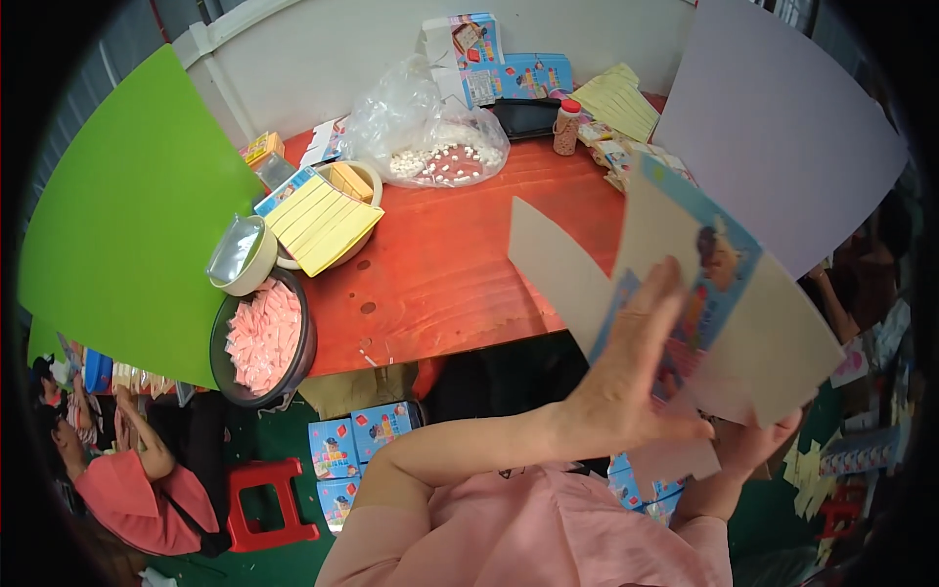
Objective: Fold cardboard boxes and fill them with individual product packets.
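A part-folded printed cardboard carton, blue with bare grey-white inner panels, is tilted up over the front right of the red table. My left hand lies along its near side, fingers stretched upward and thumb spread to the right. At the carton's lower right edge, my right hand grips it, with most of its fingers hidden behind the board. Below my left hand, a pale flap of the carton hangs down.
On the red table are a clear bag of white pieces, a red-capped jar and yellow strip sheets. A black bowl of pink packets sits at the left edge. Blue boxes lie below; a person sits left.
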Tool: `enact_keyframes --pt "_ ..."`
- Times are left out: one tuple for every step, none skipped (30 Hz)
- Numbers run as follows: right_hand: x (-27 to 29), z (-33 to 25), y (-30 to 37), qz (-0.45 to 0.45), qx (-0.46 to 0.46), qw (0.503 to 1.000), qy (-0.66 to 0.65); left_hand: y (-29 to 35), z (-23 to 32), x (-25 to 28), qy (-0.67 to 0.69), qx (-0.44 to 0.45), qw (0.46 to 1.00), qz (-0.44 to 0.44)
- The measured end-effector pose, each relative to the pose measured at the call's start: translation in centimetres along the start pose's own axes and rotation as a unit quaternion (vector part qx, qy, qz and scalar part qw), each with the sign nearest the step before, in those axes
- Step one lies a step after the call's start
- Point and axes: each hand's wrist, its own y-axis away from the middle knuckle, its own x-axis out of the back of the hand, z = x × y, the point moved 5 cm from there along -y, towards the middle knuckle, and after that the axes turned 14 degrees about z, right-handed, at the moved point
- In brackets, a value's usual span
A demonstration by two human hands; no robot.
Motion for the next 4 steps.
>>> enact_keyframes --pt "2.7 0.2 -0.5 0.090 -0.112 0.990 -0.006 -0.1 1.1 -1.1 -0.005 -0.003 0.999 -0.035" --pt "3.6 0.5 0.0 0.013 -0.180 0.977 -0.116 0.3 1.5 -2.5 0.070 -0.014 0.997 -0.016" --pt "4.6 1.0 0.9 -0.063 -0.251 0.939 -0.226 0.5 1.4 -3.5 0.065 -0.008 0.998 -0.014" --pt "4.7 1.0 1.0 -0.064 -0.253 0.939 -0.225 0.7 1.7 -4.3 0.094 -0.010 0.995 -0.010"
